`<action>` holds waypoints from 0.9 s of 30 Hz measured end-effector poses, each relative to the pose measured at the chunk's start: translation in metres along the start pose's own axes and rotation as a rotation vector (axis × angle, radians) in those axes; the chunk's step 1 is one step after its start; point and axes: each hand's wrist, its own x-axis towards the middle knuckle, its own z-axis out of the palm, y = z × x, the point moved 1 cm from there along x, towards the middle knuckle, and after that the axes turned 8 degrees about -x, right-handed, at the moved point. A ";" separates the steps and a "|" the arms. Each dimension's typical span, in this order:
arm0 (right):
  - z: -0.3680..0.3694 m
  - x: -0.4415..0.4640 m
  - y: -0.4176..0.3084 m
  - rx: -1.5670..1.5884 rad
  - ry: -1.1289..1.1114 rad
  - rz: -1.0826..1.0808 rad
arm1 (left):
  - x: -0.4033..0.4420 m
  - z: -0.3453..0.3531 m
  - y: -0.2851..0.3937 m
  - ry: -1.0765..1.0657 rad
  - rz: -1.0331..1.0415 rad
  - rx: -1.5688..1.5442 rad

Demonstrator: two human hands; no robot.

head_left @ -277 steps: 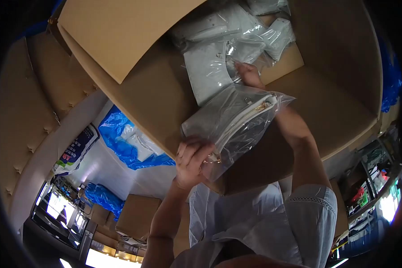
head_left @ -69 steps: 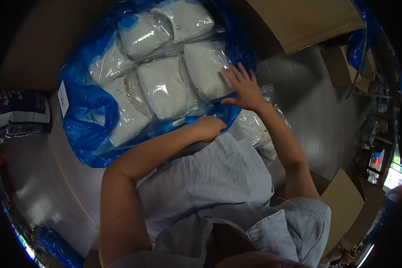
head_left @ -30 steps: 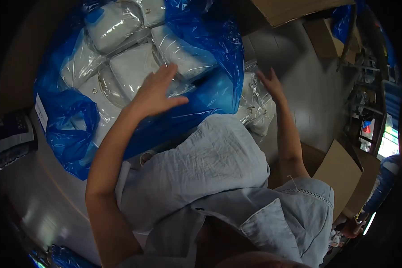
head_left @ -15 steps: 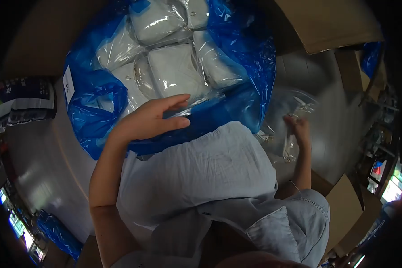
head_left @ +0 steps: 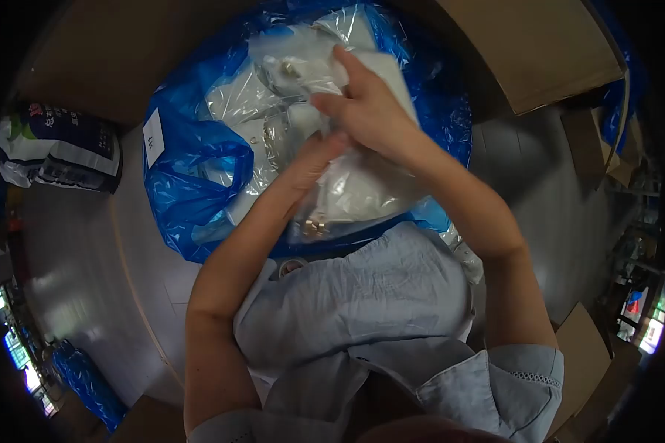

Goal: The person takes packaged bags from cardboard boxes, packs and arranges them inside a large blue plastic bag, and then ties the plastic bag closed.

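Both of my hands are over a large blue plastic bag [head_left: 188,210] filled with white items in clear wrapping. My right hand [head_left: 373,111] is on a clear plastic bag [head_left: 292,70] holding small gold-coloured metal pieces [head_left: 315,227]. Its thumb and forefinger show apart, while the other fingers are hidden against the plastic. Just below it, my left hand [head_left: 314,166] lies against the same clear plastic, its fingers smeared by motion. White wrapped packs [head_left: 236,100] sit beneath the hands inside the blue bag.
Cardboard flaps [head_left: 536,55] stand at the upper right, and another box [head_left: 580,343] is at the lower right. A printed sack [head_left: 59,151] rests on the left. Rolled blue plastic [head_left: 89,384] lies on the floor at lower left.
My right hand has swung from the floor at the right to above the blue bag, bringing the clear bag of metal pieces. My left hand has shifted slightly right, under it.
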 end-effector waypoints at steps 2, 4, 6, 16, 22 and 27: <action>0.039 0.023 0.019 0.048 -0.038 0.028 | 0.006 -0.046 -0.009 0.028 -0.032 -0.288; 0.060 0.025 0.040 -0.095 -0.062 -0.041 | 0.003 -0.083 -0.010 0.082 -0.091 -0.273; 0.065 0.021 0.048 -0.277 -0.226 -0.083 | 0.006 -0.115 -0.006 0.152 -0.133 -0.245; 0.043 -0.048 0.145 -0.803 -0.125 -0.349 | 0.050 -0.132 -0.019 0.347 0.016 0.871; -0.051 -0.096 0.137 -0.427 0.333 -0.264 | 0.013 -0.124 0.013 0.321 0.132 1.200; -0.146 -0.249 0.342 -0.279 0.951 0.982 | -0.081 -0.094 0.035 0.379 0.277 2.021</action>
